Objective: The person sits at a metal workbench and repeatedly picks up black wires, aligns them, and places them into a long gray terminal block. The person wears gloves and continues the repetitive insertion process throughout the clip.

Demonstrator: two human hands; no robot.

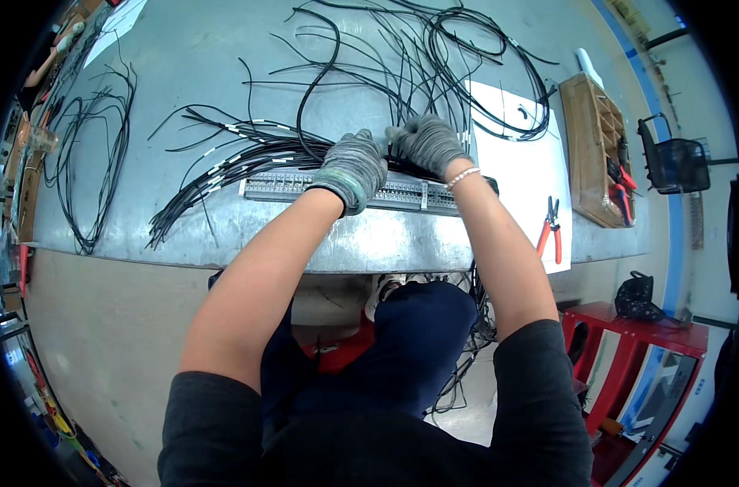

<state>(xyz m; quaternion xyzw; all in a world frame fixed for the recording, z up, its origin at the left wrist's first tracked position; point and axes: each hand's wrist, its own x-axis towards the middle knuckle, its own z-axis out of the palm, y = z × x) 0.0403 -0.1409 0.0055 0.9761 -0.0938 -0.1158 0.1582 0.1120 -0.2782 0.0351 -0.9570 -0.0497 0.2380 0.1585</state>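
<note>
L. hand [355,166] & R. hand [428,142], gloved, are touching blk. cables [284,157] lying along terminal strip [284,185], on bench [345,253]; grips hidden, can't tell. Wht. labels [216,170] are showing, txt. illegible.

Labels are present, but no text on them can be read.
Several white bands [216,170], which look like labels, sit around the black cables [260,154] at the left of the terminal strip [402,193]; a few more stand on cables farther up the table [199,49]. Any marks are too small to read.
</note>
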